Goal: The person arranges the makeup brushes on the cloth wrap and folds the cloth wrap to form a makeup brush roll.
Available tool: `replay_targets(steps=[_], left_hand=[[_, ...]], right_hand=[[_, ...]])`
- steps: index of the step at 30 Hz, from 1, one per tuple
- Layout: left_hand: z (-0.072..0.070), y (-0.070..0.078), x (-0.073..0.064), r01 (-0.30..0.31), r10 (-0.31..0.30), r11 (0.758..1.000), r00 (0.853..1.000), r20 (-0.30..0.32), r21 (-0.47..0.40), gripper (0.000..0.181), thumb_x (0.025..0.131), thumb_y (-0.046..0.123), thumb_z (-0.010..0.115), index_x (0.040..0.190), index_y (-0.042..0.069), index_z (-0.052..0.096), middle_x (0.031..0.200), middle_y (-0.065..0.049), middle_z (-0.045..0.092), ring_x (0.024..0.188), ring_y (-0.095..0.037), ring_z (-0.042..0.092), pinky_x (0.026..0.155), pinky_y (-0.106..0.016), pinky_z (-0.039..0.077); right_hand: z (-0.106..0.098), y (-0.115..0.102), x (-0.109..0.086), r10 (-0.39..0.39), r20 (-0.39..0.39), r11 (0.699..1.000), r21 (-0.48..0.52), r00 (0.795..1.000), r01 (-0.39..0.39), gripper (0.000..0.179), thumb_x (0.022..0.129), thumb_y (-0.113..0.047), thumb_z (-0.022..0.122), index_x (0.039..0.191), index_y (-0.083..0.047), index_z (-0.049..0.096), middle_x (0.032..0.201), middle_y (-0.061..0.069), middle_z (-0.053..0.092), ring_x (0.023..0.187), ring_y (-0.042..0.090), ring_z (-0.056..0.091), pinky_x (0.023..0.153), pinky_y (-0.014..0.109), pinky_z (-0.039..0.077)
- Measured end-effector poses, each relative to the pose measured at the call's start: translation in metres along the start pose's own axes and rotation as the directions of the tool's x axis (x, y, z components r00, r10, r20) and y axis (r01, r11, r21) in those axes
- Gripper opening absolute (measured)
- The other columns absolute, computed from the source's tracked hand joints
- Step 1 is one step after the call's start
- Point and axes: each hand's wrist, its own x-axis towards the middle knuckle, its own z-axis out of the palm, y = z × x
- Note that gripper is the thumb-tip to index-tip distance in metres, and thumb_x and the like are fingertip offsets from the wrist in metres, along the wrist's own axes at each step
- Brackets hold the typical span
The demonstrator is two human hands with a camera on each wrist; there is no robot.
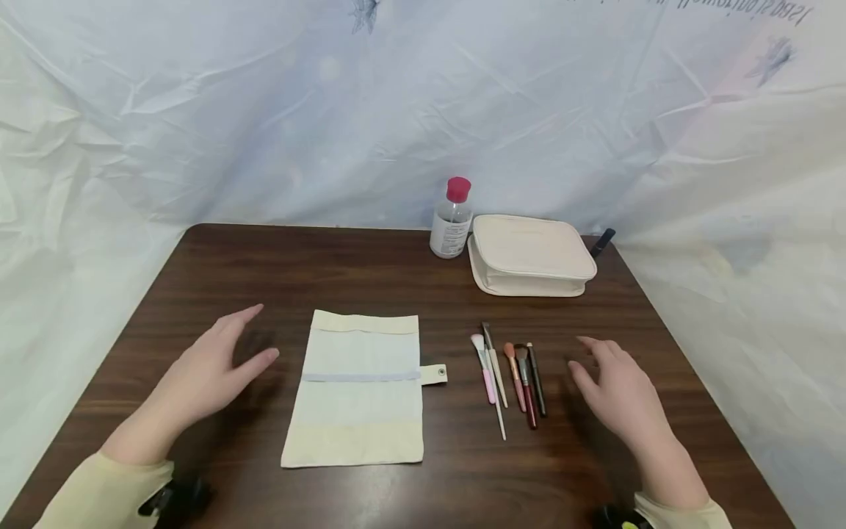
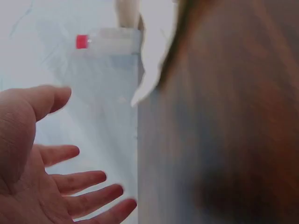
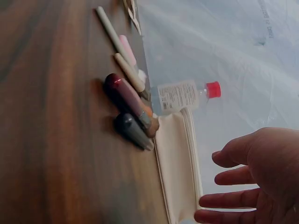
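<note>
A cream fabric brush roll lies unfolded on the dark wooden table, its snap strap pointing right. To its left hovers my left hand, fingers apart and holding nothing. Several makeup brushes lie loosely side by side right of the roll, among them a pink-handled brush, a dark red brush and a black one. My right hand is just right of these brushes, touching none of them. In the right wrist view its fingers are relaxed, with nothing between them.
At the back of the table stands a clear bottle with a red cap. Beside it sits a cream zipped case, with a black pen-like item behind its right end. Pale cloth sheeting hangs behind the table's back edge.
</note>
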Motion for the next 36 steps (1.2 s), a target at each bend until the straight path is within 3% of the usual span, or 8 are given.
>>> replay_targets(steps=[3,5,8,11,15,21,26,36], left_hand=[[-0.002,0.002,0.019,0.044,-0.038,0.987,0.998,0.04,-0.156,0.074,0.103,0.047,0.059,0.159,0.006,0.033,0.149,-0.026,0.049,0.126,-0.046,0.059,0.095,-0.065,0.052],[0.0,0.002,0.033,0.077,-0.061,0.961,0.996,0.07,-0.265,0.068,0.104,0.044,0.059,0.156,0.005,0.036,0.14,-0.025,0.057,0.116,-0.041,0.066,0.088,-0.056,0.058],[0.008,-0.001,0.055,0.153,-0.099,0.897,0.984,0.147,-0.416,0.065,0.105,0.038,0.06,0.155,0.004,0.037,0.133,-0.025,0.06,0.108,-0.036,0.071,0.081,-0.046,0.064],[0.018,-0.006,0.072,0.23,-0.127,0.825,0.966,0.226,-0.517,0.065,0.105,0.033,0.061,0.155,0.003,0.034,0.136,-0.029,0.058,0.108,-0.035,0.071,0.081,-0.043,0.065],[0.026,-0.009,0.084,0.293,-0.14,0.774,0.944,0.299,-0.561,0.064,0.105,0.029,0.061,0.156,0.003,0.032,0.139,-0.03,0.056,0.108,-0.034,0.071,0.084,-0.044,0.064],[0.026,-0.011,0.091,0.338,-0.149,0.752,0.924,0.353,-0.566,0.067,0.105,0.03,0.062,0.157,0.004,0.031,0.139,-0.03,0.054,0.103,-0.03,0.071,0.082,-0.043,0.065],[0.028,-0.012,0.097,0.376,-0.163,0.746,0.903,0.397,-0.55,0.068,0.104,0.03,0.063,0.158,0.005,0.031,0.137,-0.029,0.055,0.092,-0.025,0.072,0.079,-0.041,0.065],[0.041,-0.014,0.106,0.338,-0.098,0.762,0.904,0.417,-0.552,0.053,0.1,0.017,0.068,0.148,0.006,0.048,0.108,-0.015,0.071,0.087,-0.024,0.069,0.075,-0.037,0.065]], right_hand=[[-0.002,-0.002,0.005,0.021,0.054,0.999,0.033,0.998,-0.023,0.044,0.1,-0.021,0.065,0.137,0.002,0.06,0.114,0.022,0.069,0.095,0.037,0.07,0.07,0.054,0.057],[-0.003,-0.003,0.009,0.04,0.093,0.997,0.057,0.995,-0.045,0.043,0.1,-0.021,0.064,0.138,0.0,0.059,0.109,0.019,0.071,0.089,0.031,0.071,0.064,0.047,0.056],[-0.002,-0.004,0.013,0.061,0.158,0.994,0.085,0.986,-0.075,0.043,0.101,-0.022,0.063,0.139,-0.003,0.059,0.102,0.014,0.074,0.084,0.025,0.07,0.06,0.039,0.053],[0.001,-0.004,0.016,0.072,0.224,0.988,0.118,0.972,-0.101,0.042,0.101,-0.023,0.063,0.139,-0.004,0.059,0.1,0.01,0.074,0.083,0.021,0.069,0.061,0.037,0.053],[0.005,-0.004,0.019,0.085,0.284,0.98,0.148,0.955,-0.131,0.039,0.101,-0.023,0.063,0.136,-0.005,0.06,0.098,0.008,0.073,0.081,0.019,0.067,0.064,0.036,0.054],[0.009,-0.011,0.032,0.074,0.308,0.975,0.179,0.949,-0.134,0.037,0.101,-0.023,0.063,0.133,-0.005,0.062,0.096,0.007,0.073,0.077,0.017,0.065,0.066,0.035,0.053],[0.011,-0.017,0.043,0.057,0.348,0.964,0.224,0.936,-0.142,0.036,0.1,-0.022,0.062,0.132,-0.004,0.061,0.083,0.004,0.067,0.068,0.016,0.06,0.059,0.033,0.048],[0.019,-0.018,0.047,0.086,0.426,0.959,0.209,0.901,-0.19,0.039,0.098,-0.02,0.065,0.133,-0.003,0.059,0.083,0.005,0.068,0.065,0.017,0.062,0.057,0.033,0.051]])
